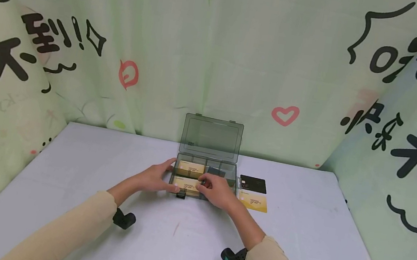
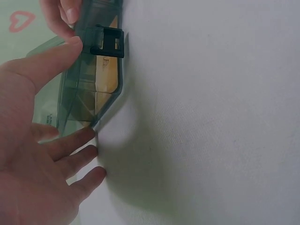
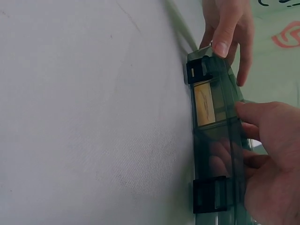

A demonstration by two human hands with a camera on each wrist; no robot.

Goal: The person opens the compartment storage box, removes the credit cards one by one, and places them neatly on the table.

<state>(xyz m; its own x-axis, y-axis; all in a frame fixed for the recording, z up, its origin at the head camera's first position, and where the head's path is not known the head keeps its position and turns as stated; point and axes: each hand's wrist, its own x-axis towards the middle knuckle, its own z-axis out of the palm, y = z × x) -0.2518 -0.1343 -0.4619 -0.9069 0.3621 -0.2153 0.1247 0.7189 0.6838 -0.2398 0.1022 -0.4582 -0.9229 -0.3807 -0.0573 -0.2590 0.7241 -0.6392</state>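
Note:
A clear grey plastic storage box (image 1: 216,197) lies with its lid (image 1: 211,137) raised at the back. Gold cards (image 1: 185,183) lie in its front left compartment and a second gold stack (image 1: 191,166) behind them. My left hand (image 1: 155,177) steadies the left side, thumb on the front corner near a black latch (image 2: 109,42), fingers spread along the side wall. My right hand (image 1: 218,191) reaches over the front wall with curled fingers. Its thumb and forefinger pinch at the divider beside the gold cards; the fingertips are partly hidden. Dark cards (image 1: 215,172) sit in the back right compartment.
Right of the box, a black card (image 1: 253,184) lies on the white table (image 1: 183,243) behind a yellow-and-white card (image 1: 253,201). Printed curtains (image 1: 242,63) stand behind the table and at both sides. A second latch (image 3: 211,194) is on the box's front.

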